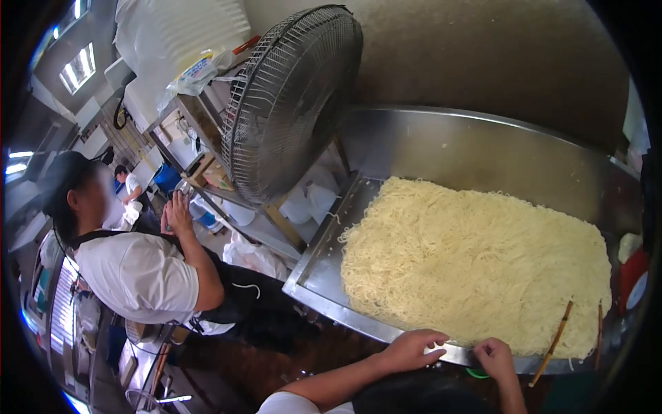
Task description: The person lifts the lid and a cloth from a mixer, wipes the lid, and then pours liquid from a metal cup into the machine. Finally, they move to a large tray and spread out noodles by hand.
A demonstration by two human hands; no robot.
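While the left hand (pixel 410 348) is lying flat with its fingers spread on the near rim of the steel tray (pixel 324 269), low in the middle of the frame, the right hand (pixel 494 357) is resting just beside it on the same rim, curled into a loose fist; whether it is gripping anything I cannot tell. The noodles (pixel 476 262) are lying in a broad pale heap filling the right half of the frame, their near edge just above both hands. They are looking soft, limp and tangled, probably slippery, light by the strand but heavy as a mass, so lifting loosely from the heap's edge would seem the best hold. Long chopsticks (pixel 552 345) are leaning across the rim at lower right. A big fan (pixel 289 103) is standing at upper centre, and a co-worker (pixel 138 276) in a white shirt is working at the left.
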